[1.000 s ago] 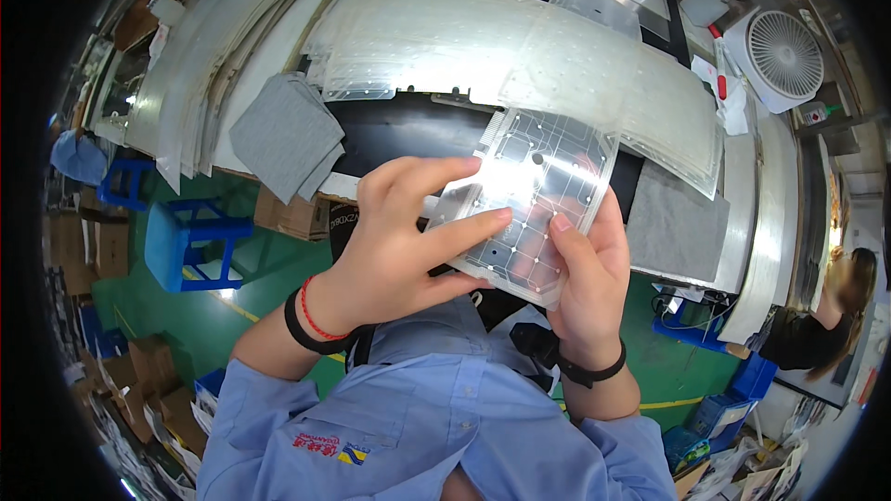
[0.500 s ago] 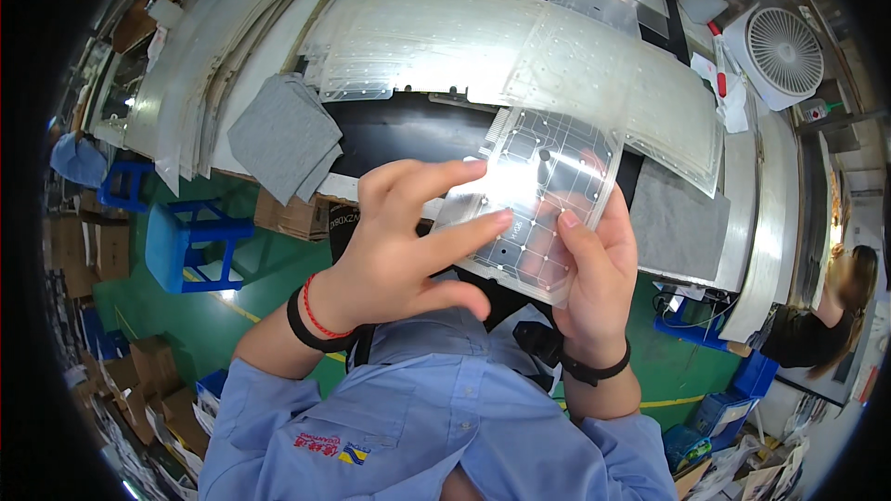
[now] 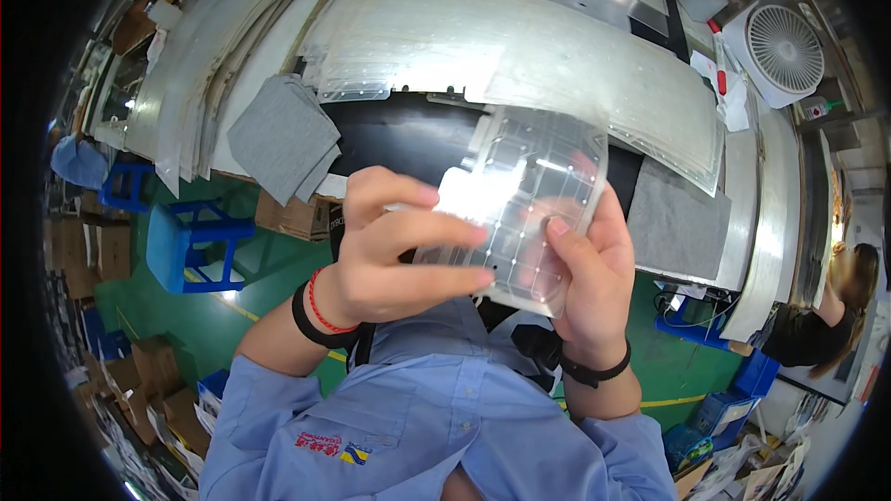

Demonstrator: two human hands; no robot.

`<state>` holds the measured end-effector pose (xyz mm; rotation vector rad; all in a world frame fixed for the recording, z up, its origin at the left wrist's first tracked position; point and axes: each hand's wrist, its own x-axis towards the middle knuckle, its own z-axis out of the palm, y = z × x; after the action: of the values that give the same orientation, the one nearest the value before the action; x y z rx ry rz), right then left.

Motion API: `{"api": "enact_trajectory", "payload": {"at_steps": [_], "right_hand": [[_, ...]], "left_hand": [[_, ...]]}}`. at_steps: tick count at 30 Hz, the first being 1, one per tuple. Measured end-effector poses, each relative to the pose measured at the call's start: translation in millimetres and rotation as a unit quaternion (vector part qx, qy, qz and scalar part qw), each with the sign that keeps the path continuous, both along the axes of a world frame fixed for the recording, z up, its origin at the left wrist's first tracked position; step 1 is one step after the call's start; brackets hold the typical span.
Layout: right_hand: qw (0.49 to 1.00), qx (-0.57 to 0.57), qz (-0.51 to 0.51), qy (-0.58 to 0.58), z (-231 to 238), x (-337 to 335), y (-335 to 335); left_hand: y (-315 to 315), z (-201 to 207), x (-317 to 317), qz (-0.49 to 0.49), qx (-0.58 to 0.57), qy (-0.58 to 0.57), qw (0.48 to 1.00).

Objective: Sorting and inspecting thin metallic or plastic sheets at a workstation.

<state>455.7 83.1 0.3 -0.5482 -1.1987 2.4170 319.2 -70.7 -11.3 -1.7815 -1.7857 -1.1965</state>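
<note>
1. Taking the clear printed sheet (image 3: 534, 209) as the hub of a clock, it is held slanted in front of the person; its far end overlaps the bench in view, and pale dots and thin lines cover it.
2. At 4 o'clock, the right hand (image 3: 599, 278) grasps the sheet's near right part, thumb pressed on top and other fingers behind (they show faintly through it).
3. At 9 o'clock, the left hand (image 3: 390, 250) has its fingers spread toward the sheet's left edge; they are blurred, the thumb is hidden, and I cannot tell whether they grip it or only touch.
4. At 12 o'clock, a stack of translucent sheets (image 3: 418, 37) lies on the bench.
5. At 10 o'clock are a black panel (image 3: 394, 141) nearby and, beyond it, grey cloths (image 3: 283, 134).
6. At 3 o'clock lies another grey cloth (image 3: 682, 227).
7. At 2 o'clock, farther off, stands a white fan (image 3: 784, 51).
8. Far out at 9 o'clock is a blue stool (image 3: 172, 246) on the green floor (image 3: 292, 264).
</note>
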Motion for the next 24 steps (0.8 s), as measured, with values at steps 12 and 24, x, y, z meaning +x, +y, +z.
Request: {"api": "enact_trajectory", "payload": {"at_steps": [12, 24], "right_hand": [[1.0, -0.003, -0.027, -0.004, -1, -6, -3], [1.0, -0.008, -0.001, 0.007, -3, 0, 5]], "left_hand": [[-6, -6, 3, -0.008, -0.007, 0.005, 1.0], [-5, -3, 0, -0.016, -0.012, -0.003, 1.0]]}}
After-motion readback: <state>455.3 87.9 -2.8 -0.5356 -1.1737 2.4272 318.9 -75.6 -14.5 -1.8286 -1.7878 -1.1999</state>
